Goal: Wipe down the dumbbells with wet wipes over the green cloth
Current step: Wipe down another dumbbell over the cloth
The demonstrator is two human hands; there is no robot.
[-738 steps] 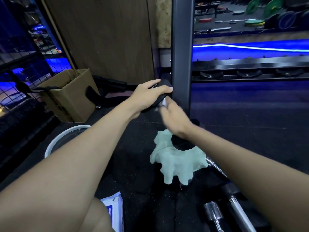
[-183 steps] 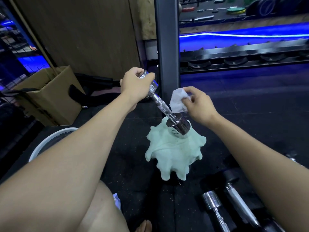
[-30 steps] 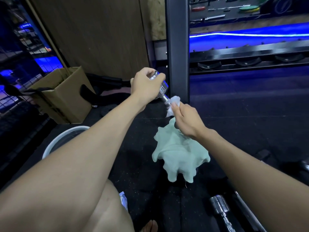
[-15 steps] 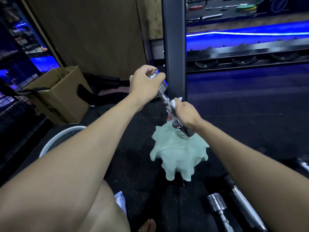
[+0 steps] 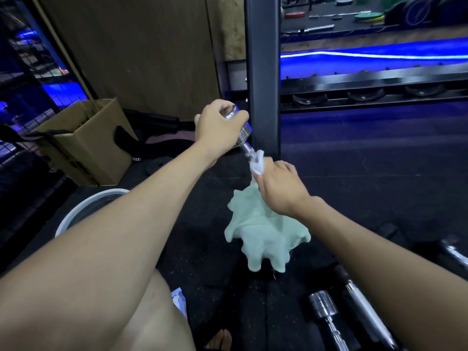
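**Dumbbell held slanted over the green cloth, wipe wrapped on its handle**

Dumbbell, chrome, slants down from upper left to lower right above the black rubber floor. The left hand has its grip clamped round the upper head of the dumbbell, fingers curled over the shiny end. The right hand grips the handle lower down with a white wet wipe folded between its fingers and the bar; a crumpled corner of the wipe sticks up above the thumb. The lower head of the dumbbell is hidden behind the right hand and wrist.

Directly under the right hand lies the green cloth, bunched and wrinkled on the floor, its upper edge reaching up to the hand. Whether the hidden end of the dumbbell touches the cloth cannot be told.

Near the lower right, a second chrome dumbbell lies on the floor, with a chrome bar just beside it. A white bucket shows its rim behind the left forearm. A cardboard box stands at the left beside a wood-panel wall. A black upright post rises behind the hands, joined to an empty-looking dumbbell rack lit by a blue light strip. A wet-wipe packet peeks out by the person's knee.
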